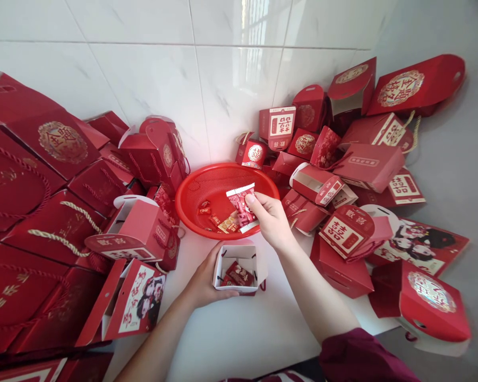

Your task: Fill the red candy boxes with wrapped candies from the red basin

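My left hand (204,280) grips the side of a small open white-lined box (239,269) that holds a red packet. Just above and beyond the box, my right hand (271,218) pinches a red and white candy packet (242,206) over the near rim of a red mesh basket (195,192). A few more wrapped sweets (217,218) lie in the basket's bottom.
Red gift boxes and bags surround the spot: a pile with rope handles on the left (59,212), a heap of small boxes on the right (342,175). An open box with a printed picture (131,300) stands near my left forearm. A white tiled wall (207,69) rises behind.
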The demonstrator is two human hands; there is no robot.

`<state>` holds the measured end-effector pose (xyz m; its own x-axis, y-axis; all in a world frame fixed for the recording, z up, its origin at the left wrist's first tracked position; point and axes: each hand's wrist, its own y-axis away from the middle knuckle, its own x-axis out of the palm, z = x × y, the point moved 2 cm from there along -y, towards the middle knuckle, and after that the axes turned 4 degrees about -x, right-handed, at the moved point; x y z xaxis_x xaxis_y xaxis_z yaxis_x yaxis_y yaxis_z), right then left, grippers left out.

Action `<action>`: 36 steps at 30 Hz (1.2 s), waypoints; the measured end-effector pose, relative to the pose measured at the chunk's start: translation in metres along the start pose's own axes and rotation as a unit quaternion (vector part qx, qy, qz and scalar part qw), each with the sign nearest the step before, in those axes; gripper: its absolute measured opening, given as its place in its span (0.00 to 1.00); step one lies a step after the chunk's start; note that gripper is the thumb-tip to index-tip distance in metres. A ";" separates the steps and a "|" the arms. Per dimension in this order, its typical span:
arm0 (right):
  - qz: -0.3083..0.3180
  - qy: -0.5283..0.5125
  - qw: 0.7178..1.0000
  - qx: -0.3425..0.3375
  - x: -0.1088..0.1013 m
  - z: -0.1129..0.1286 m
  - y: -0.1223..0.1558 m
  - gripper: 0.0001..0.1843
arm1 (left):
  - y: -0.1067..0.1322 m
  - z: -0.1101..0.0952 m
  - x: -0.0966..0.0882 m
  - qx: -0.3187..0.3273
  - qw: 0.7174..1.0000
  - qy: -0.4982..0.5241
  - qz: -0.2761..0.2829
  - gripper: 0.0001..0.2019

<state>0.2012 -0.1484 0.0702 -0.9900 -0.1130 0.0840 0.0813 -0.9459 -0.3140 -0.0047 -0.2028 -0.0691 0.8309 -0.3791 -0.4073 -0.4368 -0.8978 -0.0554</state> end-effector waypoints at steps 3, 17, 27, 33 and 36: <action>0.003 0.030 0.999 -0.020 0.000 0.003 0.002 0.28 | -0.001 -0.001 0.000 0.004 1.000 0.007 0.004 0.62; -0.002 0.134 0.984 -0.113 0.000 0.015 0.009 0.25 | -0.002 -0.004 0.001 0.015 1.000 0.018 0.002 0.58; 0.059 -0.214 0.969 0.105 0.006 -0.001 -0.001 0.24 | -0.001 -0.005 0.000 0.007 1.000 0.013 0.004 0.59; 0.075 -0.255 0.960 0.087 0.006 0.009 0.004 0.17 | -0.002 -0.003 -0.001 0.006 1.000 0.005 0.009 0.59; 0.088 -0.217 0.969 0.081 0.007 0.016 0.009 0.17 | -0.002 -0.001 -0.001 0.016 1.000 0.005 0.009 0.59</action>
<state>0.1965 -0.1623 0.0828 -0.8208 -0.3598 0.4437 0.2956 -0.9321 -0.2092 -0.0041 -0.2013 -0.0681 0.8262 -0.3976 -0.3991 -0.4627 -0.8830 -0.0781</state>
